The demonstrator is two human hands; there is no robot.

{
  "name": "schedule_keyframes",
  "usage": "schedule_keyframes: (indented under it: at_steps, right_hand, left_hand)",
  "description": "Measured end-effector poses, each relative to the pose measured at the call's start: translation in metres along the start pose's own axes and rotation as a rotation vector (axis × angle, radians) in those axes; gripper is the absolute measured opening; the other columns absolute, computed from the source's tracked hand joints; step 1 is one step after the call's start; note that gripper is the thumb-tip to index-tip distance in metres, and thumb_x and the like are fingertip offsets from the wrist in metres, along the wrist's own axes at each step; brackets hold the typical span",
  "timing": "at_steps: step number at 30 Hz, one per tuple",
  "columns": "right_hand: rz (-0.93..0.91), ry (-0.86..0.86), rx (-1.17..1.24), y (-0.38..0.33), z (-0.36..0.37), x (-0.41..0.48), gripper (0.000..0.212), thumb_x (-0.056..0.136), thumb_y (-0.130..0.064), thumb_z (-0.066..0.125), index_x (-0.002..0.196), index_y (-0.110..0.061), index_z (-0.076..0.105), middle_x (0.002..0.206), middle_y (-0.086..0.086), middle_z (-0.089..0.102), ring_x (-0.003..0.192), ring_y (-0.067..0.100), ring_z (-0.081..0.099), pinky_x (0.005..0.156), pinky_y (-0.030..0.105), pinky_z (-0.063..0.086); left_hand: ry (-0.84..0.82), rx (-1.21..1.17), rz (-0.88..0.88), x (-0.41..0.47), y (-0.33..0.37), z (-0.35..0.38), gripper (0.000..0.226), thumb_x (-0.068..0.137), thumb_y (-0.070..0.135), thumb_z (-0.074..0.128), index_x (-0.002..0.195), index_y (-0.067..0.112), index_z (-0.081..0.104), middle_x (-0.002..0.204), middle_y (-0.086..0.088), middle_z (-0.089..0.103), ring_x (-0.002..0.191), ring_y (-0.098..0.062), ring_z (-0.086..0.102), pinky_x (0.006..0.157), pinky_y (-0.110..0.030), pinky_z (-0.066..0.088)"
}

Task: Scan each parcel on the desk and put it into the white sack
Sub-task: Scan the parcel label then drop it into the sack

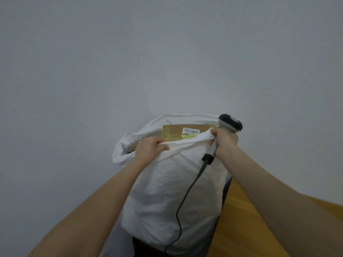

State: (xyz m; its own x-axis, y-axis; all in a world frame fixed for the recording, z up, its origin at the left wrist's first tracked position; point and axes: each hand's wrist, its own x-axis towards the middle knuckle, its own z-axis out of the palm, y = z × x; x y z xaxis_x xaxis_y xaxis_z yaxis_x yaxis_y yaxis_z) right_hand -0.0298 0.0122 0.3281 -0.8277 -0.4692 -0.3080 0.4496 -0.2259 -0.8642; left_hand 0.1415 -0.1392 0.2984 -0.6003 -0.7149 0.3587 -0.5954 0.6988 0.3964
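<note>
Wall [167, 52] behind: parcel [172, 131] lies L-R in white sack [167, 191] (label up).

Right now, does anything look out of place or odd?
Only mildly: the right hand pinches the white sack rim while also gripping the scanner, so its cable trails down the sack's front. The parcel sits high in the mouth. No damage shows.

Upright white sack [172, 197], mouth open, holds a labelled cardboard parcel [178, 132].

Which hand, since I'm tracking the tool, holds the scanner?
The right hand: it grips the scanner and the sack rim; the left hand grips only the rim.
</note>
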Motion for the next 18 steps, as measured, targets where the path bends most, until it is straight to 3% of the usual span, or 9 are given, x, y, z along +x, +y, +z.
schedule_keyframes:
  at_steps: [3,6,9,11,13,16,18]
  right_hand:
    - [-0.062,0.088,-0.236,0.003,0.001,0.001,0.009,0.080,-0.007,0.065,0.085,-0.010,0.058,0.112,0.016,0.056,0.069,0.023,0.054,0.068,0.035,0.053]
    - [-0.251,0.211,-0.564,0.009,0.007,-0.004,0.037,0.077,-0.018,0.066,0.112,-0.013,0.055,0.127,0.014,0.040,0.094,0.034,0.058,0.089,0.045,0.052]
    - [-0.478,0.130,-0.626,0.023,0.028,-0.025,0.049,0.071,-0.027,0.071,0.115,-0.015,0.056,0.124,0.010,0.051,0.095,0.031,0.061,0.090,0.047,0.052]
    - [-0.472,-0.012,-0.718,0.043,0.046,-0.037,0.051,0.061,-0.032,0.072,0.108,-0.015,0.060,0.114,0.010,0.060,0.092,0.028,0.064,0.086,0.045,0.054]
    - [-0.390,-0.096,-0.821,0.064,0.062,-0.043,0.033,0.065,-0.024,0.071,0.095,-0.016,0.060,0.101,0.010,0.066,0.090,0.028,0.065,0.081,0.041,0.056]
    - [-0.336,-0.010,-0.879,0.083,0.080,-0.038,0.013,0.074,-0.010,0.065,0.086,-0.010,0.061,0.088,0.012,0.067,0.086,0.030,0.064,0.065,0.030,0.047]
    - [-0.325,0.064,-0.836,0.085,0.087,-0.034,0.010,0.076,-0.009,0.064,0.086,-0.007,0.062,0.087,0.012,0.066,0.084,0.028,0.062,0.062,0.027,0.042]
  left_hand:
    - [-0.018,-0.044,0.073,0.012,-0.001,-0.014,0.018,0.085,0.030,0.068,0.096,0.018,0.075,0.097,-0.001,0.071,0.092,-0.019,0.062,0.079,-0.036,0.048]
    - [-0.026,-0.146,0.139,0.020,-0.008,-0.015,0.013,0.085,0.025,0.068,0.090,0.014,0.074,0.083,0.002,0.067,0.079,-0.015,0.059,0.075,-0.031,0.046]
    - [-0.036,-0.274,0.147,0.028,-0.011,-0.014,0.008,0.083,0.021,0.072,0.086,0.014,0.074,0.072,0.007,0.060,0.063,-0.002,0.049,0.063,-0.017,0.038]
    - [-0.057,-0.296,0.183,0.029,-0.011,-0.012,0.010,0.084,0.020,0.070,0.090,0.012,0.074,0.078,0.003,0.064,0.067,-0.004,0.052,0.064,-0.019,0.038]
    - [-0.067,-0.310,0.230,0.027,-0.015,-0.009,0.012,0.085,0.016,0.069,0.093,0.010,0.074,0.083,0.001,0.068,0.074,-0.011,0.058,0.068,-0.021,0.040]
    - [-0.122,-0.388,0.225,0.020,-0.044,-0.009,0.021,0.081,0.020,0.073,0.102,0.017,0.073,0.093,0.001,0.070,0.085,-0.011,0.062,0.078,-0.022,0.045]
    - [-0.128,-0.242,0.225,0.015,-0.078,-0.010,0.048,0.072,0.038,0.078,0.116,0.028,0.065,0.102,0.008,0.066,0.097,-0.010,0.057,0.088,-0.030,0.044]
